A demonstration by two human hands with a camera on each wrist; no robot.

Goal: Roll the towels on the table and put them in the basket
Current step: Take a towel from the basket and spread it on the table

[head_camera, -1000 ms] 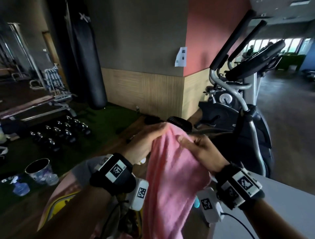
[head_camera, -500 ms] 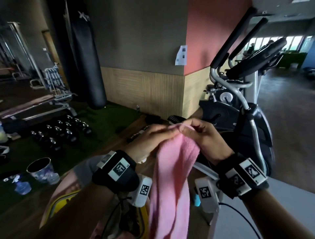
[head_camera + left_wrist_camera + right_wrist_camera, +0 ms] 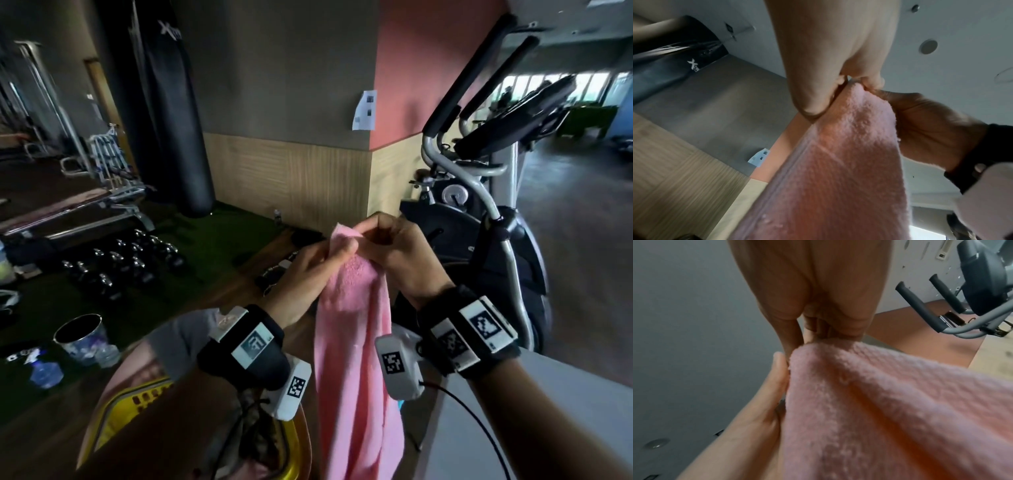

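Observation:
A pink towel [image 3: 352, 359] hangs folded lengthwise in the air in front of me. My left hand [image 3: 308, 270] and right hand [image 3: 394, 250] meet at its top, both pinching the upper corners together. In the left wrist view the pink towel [image 3: 838, 162] runs down from my left hand [image 3: 838, 81], with my right hand [image 3: 931, 126] beside it. The right wrist view shows the towel [image 3: 890, 402] pinched by my right hand [image 3: 818, 331]. A yellow basket [image 3: 130, 411] sits low at the left, partly hidden by my left arm.
A white table [image 3: 565, 428] lies at the lower right. An exercise bike [image 3: 496, 222] stands just beyond my hands. A black punching bag [image 3: 164, 113], dumbbells [image 3: 130, 260] and a metal cup [image 3: 80, 337] are at the left on the floor.
My hands have moved together, bringing the towel's two top corners to one point. The towel has gone from spread wide to a narrow folded strip and sits slightly higher.

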